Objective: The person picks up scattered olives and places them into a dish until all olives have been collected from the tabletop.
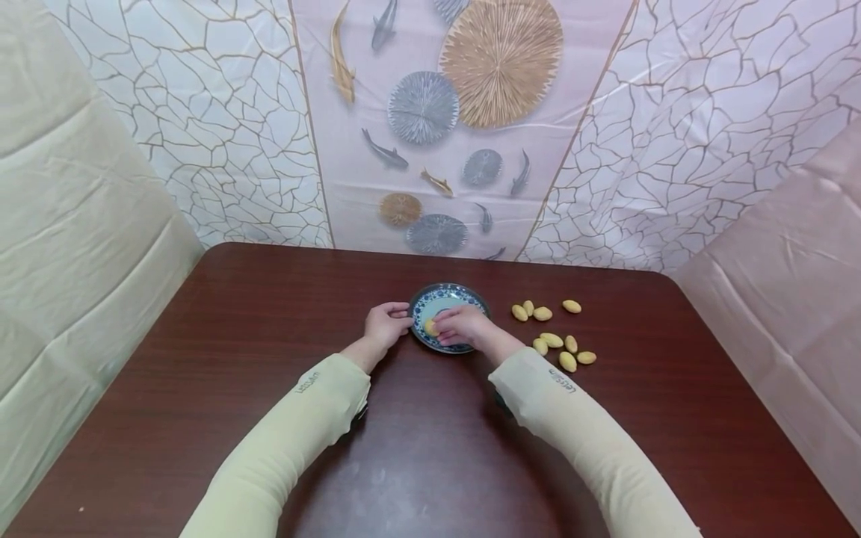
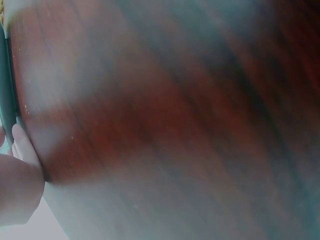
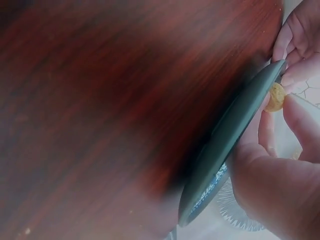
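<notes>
Yellow piece (image 1: 431, 327) held in a pinch, the right hand (image 1: 466, 326) hangs over the plate (image 1: 440, 293); the left hand (image 1: 386, 326) pinches its rim.

place: screened-in tabletop setting, room type unclear | printed backdrop (image 1: 430, 161) | pale side panels (image 1: 81, 239) | wood-grain table (image 1: 222, 344)

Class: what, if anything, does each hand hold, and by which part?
Right hand: a yellow piece, by its sides. Left hand: the plate, by its rim.
</notes>
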Demonstrator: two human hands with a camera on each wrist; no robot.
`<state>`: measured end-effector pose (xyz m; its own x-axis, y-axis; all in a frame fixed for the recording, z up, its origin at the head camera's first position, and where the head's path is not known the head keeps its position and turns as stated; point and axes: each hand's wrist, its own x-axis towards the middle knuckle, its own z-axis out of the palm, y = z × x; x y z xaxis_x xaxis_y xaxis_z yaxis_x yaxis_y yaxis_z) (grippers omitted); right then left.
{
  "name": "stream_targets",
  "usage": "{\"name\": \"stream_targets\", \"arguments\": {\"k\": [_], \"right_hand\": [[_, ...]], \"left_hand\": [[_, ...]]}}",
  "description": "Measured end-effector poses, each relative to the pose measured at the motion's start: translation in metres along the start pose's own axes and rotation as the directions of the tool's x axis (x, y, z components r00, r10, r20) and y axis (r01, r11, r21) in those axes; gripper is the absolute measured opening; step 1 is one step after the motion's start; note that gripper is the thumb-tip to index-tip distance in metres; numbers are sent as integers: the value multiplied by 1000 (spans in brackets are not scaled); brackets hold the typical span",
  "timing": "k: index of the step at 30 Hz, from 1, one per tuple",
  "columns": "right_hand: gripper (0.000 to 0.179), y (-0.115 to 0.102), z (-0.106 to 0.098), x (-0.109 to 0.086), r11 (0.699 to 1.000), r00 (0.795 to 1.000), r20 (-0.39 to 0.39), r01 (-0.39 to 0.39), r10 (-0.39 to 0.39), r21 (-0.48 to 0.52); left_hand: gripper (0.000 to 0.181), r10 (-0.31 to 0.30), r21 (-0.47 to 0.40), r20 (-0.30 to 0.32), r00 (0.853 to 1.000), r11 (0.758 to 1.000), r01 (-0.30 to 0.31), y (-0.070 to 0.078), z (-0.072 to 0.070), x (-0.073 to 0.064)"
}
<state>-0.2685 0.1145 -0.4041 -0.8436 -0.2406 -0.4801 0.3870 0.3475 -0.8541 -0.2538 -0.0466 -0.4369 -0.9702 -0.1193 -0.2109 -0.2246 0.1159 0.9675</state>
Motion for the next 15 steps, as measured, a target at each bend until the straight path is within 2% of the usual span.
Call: {"name": "stream_targets", "arguments": {"k": [9, 15], "right_hand": [[34, -3, 1, -2, 999, 1000, -14, -19, 18, -50], [36, -9, -12, -11, 994, 1000, 18, -16, 18, -111]], "left_hand": [[34, -4, 11, -4, 1000, 1000, 4, 0, 1, -1], [35, 8, 5, -5, 1000, 1000, -7, 2, 0, -1]]}}
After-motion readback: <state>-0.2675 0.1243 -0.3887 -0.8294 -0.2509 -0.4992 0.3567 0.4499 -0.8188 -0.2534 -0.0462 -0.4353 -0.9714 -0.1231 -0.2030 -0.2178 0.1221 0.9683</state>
